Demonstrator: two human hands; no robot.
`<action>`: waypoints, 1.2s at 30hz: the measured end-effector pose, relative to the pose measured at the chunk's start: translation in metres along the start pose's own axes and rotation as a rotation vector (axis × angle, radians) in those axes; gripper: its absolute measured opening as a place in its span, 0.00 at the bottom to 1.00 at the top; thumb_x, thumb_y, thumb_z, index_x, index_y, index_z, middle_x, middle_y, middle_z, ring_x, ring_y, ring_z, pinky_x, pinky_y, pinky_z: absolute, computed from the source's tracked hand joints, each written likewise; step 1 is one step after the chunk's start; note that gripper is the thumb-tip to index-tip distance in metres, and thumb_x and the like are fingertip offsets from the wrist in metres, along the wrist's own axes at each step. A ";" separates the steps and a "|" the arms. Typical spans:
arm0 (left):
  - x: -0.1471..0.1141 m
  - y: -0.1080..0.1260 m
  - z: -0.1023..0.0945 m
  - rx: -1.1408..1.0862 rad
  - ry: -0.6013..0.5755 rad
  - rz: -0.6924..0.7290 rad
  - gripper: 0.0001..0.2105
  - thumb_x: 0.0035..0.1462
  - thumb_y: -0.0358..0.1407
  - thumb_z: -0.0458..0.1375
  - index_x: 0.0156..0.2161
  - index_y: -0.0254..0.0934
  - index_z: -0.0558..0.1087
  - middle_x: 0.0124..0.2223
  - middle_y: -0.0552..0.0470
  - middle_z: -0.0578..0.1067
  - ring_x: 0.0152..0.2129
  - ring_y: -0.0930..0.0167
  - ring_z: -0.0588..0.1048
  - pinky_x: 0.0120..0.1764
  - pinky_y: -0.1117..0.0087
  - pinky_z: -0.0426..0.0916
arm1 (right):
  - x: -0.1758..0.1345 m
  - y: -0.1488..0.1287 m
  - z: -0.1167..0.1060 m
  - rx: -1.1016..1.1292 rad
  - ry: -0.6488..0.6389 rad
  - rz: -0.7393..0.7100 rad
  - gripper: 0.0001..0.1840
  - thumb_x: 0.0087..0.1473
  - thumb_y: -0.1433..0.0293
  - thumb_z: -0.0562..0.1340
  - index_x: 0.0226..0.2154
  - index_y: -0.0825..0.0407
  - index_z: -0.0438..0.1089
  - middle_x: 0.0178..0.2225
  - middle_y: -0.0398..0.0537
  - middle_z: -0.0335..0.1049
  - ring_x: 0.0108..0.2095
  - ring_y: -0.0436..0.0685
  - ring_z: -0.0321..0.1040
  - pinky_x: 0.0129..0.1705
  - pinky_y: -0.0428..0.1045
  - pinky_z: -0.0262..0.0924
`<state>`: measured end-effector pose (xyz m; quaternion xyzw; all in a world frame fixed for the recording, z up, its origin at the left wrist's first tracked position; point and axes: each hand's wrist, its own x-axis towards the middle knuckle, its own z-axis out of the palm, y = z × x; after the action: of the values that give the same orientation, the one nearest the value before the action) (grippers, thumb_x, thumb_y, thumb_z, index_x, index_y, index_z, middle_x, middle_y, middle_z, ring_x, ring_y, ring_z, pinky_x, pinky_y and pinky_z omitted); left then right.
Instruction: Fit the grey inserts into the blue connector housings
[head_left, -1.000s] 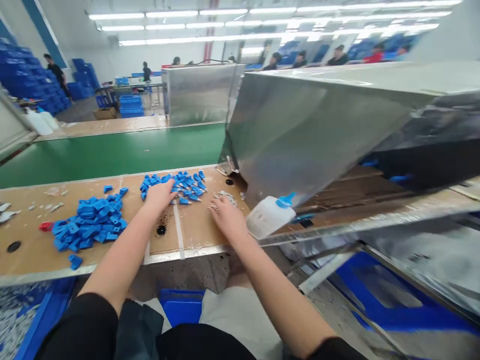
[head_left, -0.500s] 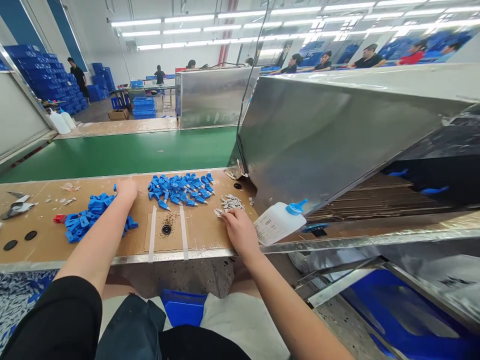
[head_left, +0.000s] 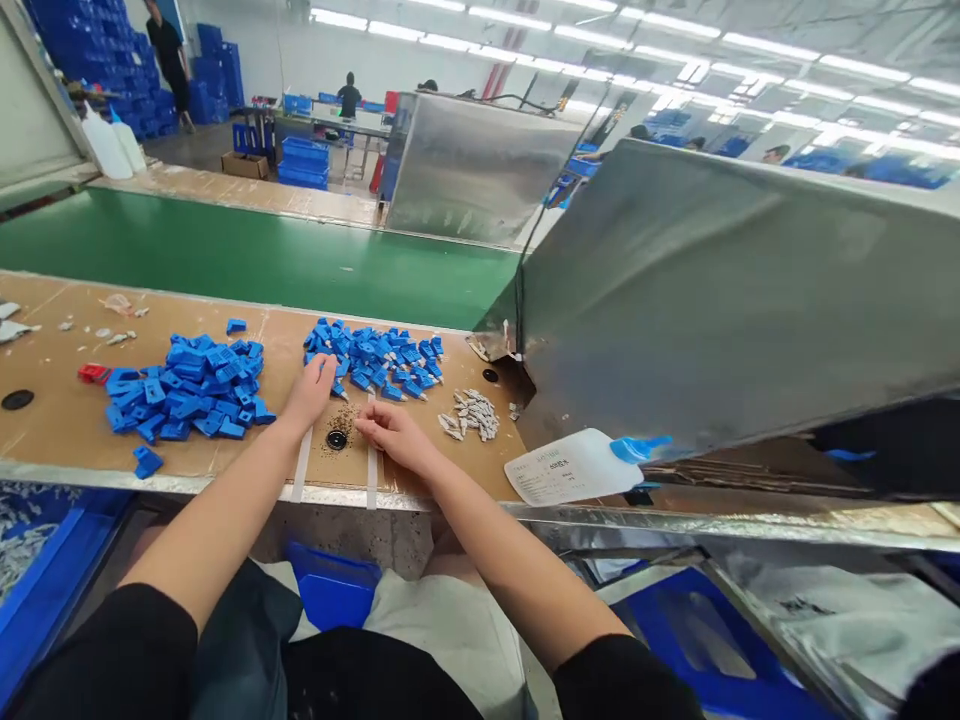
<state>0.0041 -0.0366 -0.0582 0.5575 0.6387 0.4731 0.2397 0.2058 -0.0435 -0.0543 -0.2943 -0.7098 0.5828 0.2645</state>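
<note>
My left hand [head_left: 309, 392] is closed, just in front of the assembled pile of blue plastic pieces with pale tips [head_left: 379, 355]; whatever its fingers hold is hidden. To its right, my right hand [head_left: 394, 432] hovers over the cardboard, thumb and fingers pinched together. Anything in that pinch is too small to make out. Between the hands lies a small black ring [head_left: 337, 440] with dark specks around it. A heap of blue plastic pieces without tips [head_left: 199, 385] is left of my left hand. Small grey-white pieces [head_left: 472, 414] lie right of my right hand.
A white squeeze bottle with a blue cap [head_left: 574, 467] lies at the bench's front edge. Behind it a large sheet-metal hood [head_left: 697, 310] slopes up on the right. A green conveyor belt [head_left: 277, 250] runs beyond the bench. A red piece [head_left: 94, 373] sits far left.
My left hand has come back from the left blue heap toward the middle. My right hand has left the grey-white pieces and moved left. The view has turned and tilted.
</note>
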 end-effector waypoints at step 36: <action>0.004 0.003 0.002 0.058 -0.172 -0.034 0.23 0.66 0.44 0.44 0.21 0.39 0.61 0.21 0.52 0.67 0.22 0.69 0.65 0.30 0.67 0.54 | 0.043 0.016 -0.001 0.013 0.316 -0.172 0.21 0.60 0.48 0.61 0.38 0.47 0.60 0.27 0.41 0.66 0.27 0.53 0.66 0.32 0.49 0.65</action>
<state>0.0059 -0.0322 -0.0556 0.5918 0.6387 0.4005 0.2855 0.1790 -0.0094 -0.0679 -0.3186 -0.6783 0.5090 0.4234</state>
